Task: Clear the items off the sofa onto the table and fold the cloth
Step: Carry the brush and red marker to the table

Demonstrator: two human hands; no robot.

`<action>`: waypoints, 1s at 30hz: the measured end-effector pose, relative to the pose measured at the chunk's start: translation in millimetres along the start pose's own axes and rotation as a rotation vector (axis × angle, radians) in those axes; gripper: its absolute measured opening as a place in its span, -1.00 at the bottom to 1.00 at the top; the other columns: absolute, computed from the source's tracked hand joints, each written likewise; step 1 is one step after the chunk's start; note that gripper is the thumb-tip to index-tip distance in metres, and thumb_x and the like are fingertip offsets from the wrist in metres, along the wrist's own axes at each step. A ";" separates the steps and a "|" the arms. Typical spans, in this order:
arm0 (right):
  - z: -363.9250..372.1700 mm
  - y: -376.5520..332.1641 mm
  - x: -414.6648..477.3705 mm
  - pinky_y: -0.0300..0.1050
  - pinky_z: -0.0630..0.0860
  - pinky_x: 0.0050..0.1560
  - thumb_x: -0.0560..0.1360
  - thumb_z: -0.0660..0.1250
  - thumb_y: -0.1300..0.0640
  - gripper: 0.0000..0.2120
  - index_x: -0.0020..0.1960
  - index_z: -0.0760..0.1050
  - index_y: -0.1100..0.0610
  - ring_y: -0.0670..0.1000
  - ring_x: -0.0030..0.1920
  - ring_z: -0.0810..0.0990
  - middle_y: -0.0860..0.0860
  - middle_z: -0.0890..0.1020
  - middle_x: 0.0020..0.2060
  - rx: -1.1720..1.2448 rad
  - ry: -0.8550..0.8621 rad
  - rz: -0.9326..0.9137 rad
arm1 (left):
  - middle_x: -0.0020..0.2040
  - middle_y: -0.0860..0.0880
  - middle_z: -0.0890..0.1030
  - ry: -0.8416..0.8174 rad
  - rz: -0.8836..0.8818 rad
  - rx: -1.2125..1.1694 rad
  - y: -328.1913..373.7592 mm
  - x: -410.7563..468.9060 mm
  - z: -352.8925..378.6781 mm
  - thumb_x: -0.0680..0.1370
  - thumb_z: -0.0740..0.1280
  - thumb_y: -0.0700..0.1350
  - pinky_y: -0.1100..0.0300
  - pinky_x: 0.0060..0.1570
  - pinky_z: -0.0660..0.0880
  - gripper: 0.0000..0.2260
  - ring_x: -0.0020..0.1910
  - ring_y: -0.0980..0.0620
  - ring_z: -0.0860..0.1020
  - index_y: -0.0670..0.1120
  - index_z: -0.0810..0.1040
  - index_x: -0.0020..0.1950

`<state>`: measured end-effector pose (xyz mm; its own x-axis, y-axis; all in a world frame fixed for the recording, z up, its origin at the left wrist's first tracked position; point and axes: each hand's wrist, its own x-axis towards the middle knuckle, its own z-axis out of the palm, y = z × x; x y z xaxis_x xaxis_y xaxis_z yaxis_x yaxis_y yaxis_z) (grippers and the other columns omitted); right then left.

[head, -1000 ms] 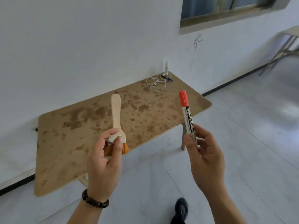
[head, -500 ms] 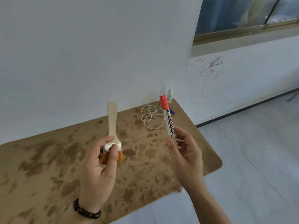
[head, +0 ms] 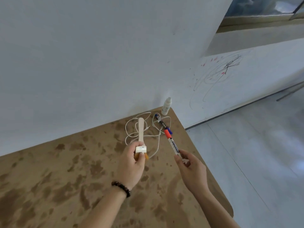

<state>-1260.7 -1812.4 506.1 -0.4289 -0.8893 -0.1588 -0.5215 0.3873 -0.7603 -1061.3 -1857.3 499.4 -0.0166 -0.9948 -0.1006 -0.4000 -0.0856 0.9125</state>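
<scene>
My left hand (head: 132,165) grips a paintbrush (head: 141,137) by its metal ferrule, with the pale wooden handle pointing away and the orange bristles mostly hidden in my fingers. My right hand (head: 191,170) pinches the lower end of a whiteboard marker (head: 172,144) with a red cap that points up and left. Both are held above the far right part of the brown mottled table (head: 65,170). The sofa and the cloth are out of view.
A tangled white cable (head: 153,129), a blue-capped marker (head: 162,123) and a small white bottle (head: 166,106) lie at the table's far right corner against the white wall. Grey tiled floor (head: 255,153) lies to the right; the wall bears scribbles.
I have come closer to the table; both hands with brush and marker have moved forward over its far right corner, above the cable.
</scene>
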 end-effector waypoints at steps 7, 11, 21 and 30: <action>56.5 34.9 123.1 -0.38 0.33 -0.27 0.57 0.32 -0.02 -0.82 0.15 0.59 -0.12 -0.21 -0.14 0.56 -0.23 0.60 -0.17 -0.124 -0.155 0.037 | 0.00 0.22 0.51 -0.047 -0.184 0.144 -51.9 74.0 68.5 0.55 0.37 -0.16 0.43 -0.17 0.49 -0.66 -0.13 0.24 0.55 0.04 0.45 0.30; 83.2 47.2 169.2 -0.27 0.39 -0.15 0.57 0.30 -0.02 -0.73 0.26 0.55 -0.06 -0.10 -0.06 0.55 -0.10 0.62 -0.03 -0.190 -0.265 -0.015 | -0.03 0.10 0.61 0.017 -0.296 0.137 -74.8 96.0 98.5 0.52 0.43 -0.09 0.18 -0.08 0.57 -0.77 -0.10 0.13 0.61 0.00 0.54 0.16; 101.5 61.0 206.9 -0.20 0.36 0.04 0.55 0.26 0.12 -0.58 0.41 0.42 0.00 0.05 0.10 0.50 0.04 0.46 0.20 -0.245 -0.399 -0.101 | -0.13 0.00 0.57 0.227 -0.344 0.233 -92.3 118.6 136.3 0.53 0.40 -0.02 0.14 -0.15 0.47 -0.77 -0.13 -0.03 0.55 -0.08 0.55 0.12; 22.7 43.0 159.4 -0.37 0.36 -0.06 0.66 0.08 -0.10 -0.67 0.35 0.46 -0.13 -0.25 -0.01 0.45 -0.20 0.46 0.26 -0.160 -0.370 -0.262 | 0.23 0.01 0.50 0.169 -0.212 0.332 -27.0 66.6 99.5 0.63 0.18 0.08 0.24 0.03 0.48 -0.63 0.12 0.10 0.55 -0.04 0.43 0.38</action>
<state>-1334.8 -1943.0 433.8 0.0087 -0.9776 -0.2104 -0.6967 0.1450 -0.7026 -1142.8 -1915.7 428.6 0.2371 -0.9546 -0.1804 -0.6523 -0.2941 0.6986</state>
